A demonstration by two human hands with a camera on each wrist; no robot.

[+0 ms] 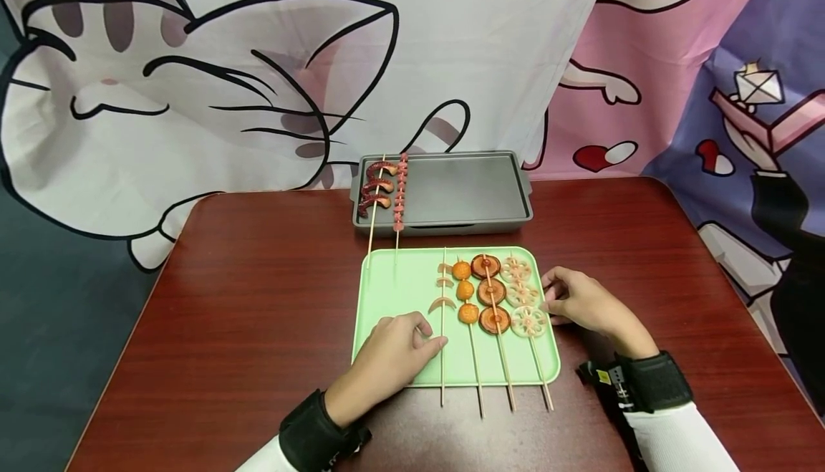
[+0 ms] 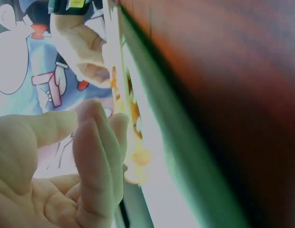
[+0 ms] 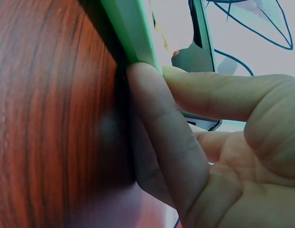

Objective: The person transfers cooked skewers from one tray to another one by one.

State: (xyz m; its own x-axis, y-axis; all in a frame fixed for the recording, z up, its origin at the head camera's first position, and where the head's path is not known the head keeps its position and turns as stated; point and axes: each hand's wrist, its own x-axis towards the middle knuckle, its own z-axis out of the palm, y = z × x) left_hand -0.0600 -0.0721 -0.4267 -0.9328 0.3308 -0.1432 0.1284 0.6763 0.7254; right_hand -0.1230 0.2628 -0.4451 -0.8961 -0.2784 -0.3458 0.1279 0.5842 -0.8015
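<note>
A light green tray (image 1: 399,314) lies on the table with several skewers across it: thin tan crescents (image 1: 442,305), orange balls (image 1: 468,314), brown mushroom slices (image 1: 494,320) and pale lotus root slices (image 1: 528,321). My left hand (image 1: 394,350) hovers over the tray's left part, thumb tip right at the crescent skewer's stick. In the left wrist view, the fingers of that hand (image 2: 97,161) are nearly straight, with no stick between them. My right hand (image 1: 589,304) pinches the tray's right edge. The right wrist view shows its thumb and finger at the green rim (image 3: 133,33).
Behind the green tray stands a grey baking pan (image 1: 464,185). At its left lie a skewer of dark red curled pieces (image 1: 377,187) and one of pink pieces (image 1: 400,193), sticks reaching toward the green tray. A cartoon-print cloth (image 1: 503,49) hangs behind the brown table (image 1: 258,314).
</note>
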